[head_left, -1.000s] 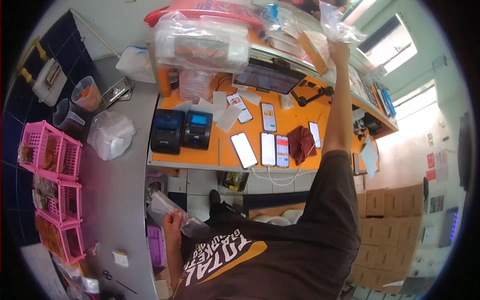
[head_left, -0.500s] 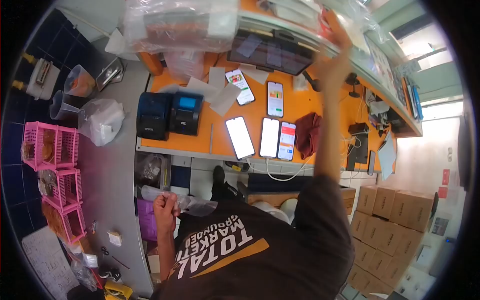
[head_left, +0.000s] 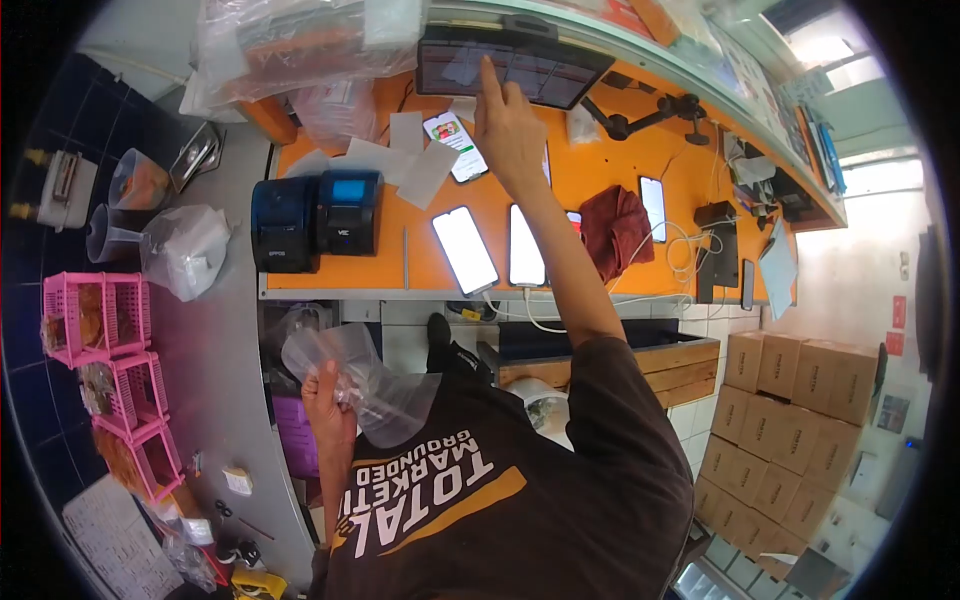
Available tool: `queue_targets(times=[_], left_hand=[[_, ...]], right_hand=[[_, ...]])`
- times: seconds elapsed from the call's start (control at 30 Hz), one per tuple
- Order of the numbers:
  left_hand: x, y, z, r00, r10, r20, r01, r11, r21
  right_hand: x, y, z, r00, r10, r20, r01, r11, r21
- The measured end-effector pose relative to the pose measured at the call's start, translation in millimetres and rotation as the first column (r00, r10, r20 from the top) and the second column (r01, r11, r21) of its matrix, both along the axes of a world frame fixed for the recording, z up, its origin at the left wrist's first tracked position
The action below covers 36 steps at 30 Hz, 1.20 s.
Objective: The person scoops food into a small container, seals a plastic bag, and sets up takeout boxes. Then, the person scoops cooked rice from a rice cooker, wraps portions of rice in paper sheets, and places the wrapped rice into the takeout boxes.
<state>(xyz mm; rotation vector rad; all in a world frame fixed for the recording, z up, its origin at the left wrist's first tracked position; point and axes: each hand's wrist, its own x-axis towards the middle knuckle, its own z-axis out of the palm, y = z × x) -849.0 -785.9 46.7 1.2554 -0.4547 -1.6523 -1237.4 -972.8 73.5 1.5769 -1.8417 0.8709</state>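
My right hand reaches over the orange desk with its index finger stretched out at a dark tablet-like screen. It holds nothing, and the fingertip overlaps the screen; whether it touches I cannot tell. Down at the left, my left hand is closed around a crumpled clear plastic bag in front of my shirt. Below the screen lies a phone with a lit display. A white-lit phone rests nearer the desk's front edge. My right forearm partly hides other phones beside it.
Two small printers stand at the desk's left, beside loose white papers. A dark red cloth lies near white cables. Pink baskets line the left counter. Cardboard boxes are stacked at right.
My right hand has moved left and down from the shelf to the screen. The plastic bag in my left hand now spreads wider. A phone behind my arm has come into view at right.
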Motion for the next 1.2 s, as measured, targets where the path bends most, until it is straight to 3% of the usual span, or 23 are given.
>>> queue_targets(times=[0.2, 0.33, 0.4, 0.53, 0.93, 1.03, 1.2], left_hand=[[2, -1, -1, 1.0, 0.007, -0.021, -0.007, 1.0, 0.004], [3, -3, -1, 0.999, 0.01, -0.044, -0.011, 0.999, -0.034], [5, -3, -3, 0.999, 0.022, -0.043, -0.023, 1.0, -0.019], [5, -2, 1, 0.999, 0.018, -0.031, -0.018, 1.0, -0.012], [3, 0, -12, 0.999, -0.014, -0.044, 0.016, 0.999, 0.047], [6, 2, -16, 0.995, -0.059, -0.078, 0.063, 0.997, 0.045], [-8, 2, -3, 1.0, -0.005, 0.026, 0.003, 0.996, 0.084]], right_hand=[[20, -28, 6, 0.988, 0.147, -0.054, -0.14, 0.982, 0.128], [29, -45, 6, 0.984, 0.166, -0.063, -0.164, 0.986, 0.031], [31, -48, 7, 0.995, 0.091, -0.036, -0.089, 0.994, 0.059], [35, -50, 6, 0.994, 0.1, -0.037, -0.098, 0.994, 0.046], [11, -5, -35, 0.994, 0.09, 0.058, -0.1, 0.969, 0.225], [3, -4, -42, 0.995, 0.096, -0.029, -0.089, 0.979, 0.185], [-5, -8, -57, 0.995, 0.061, -0.073, -0.036, 0.952, 0.303]])
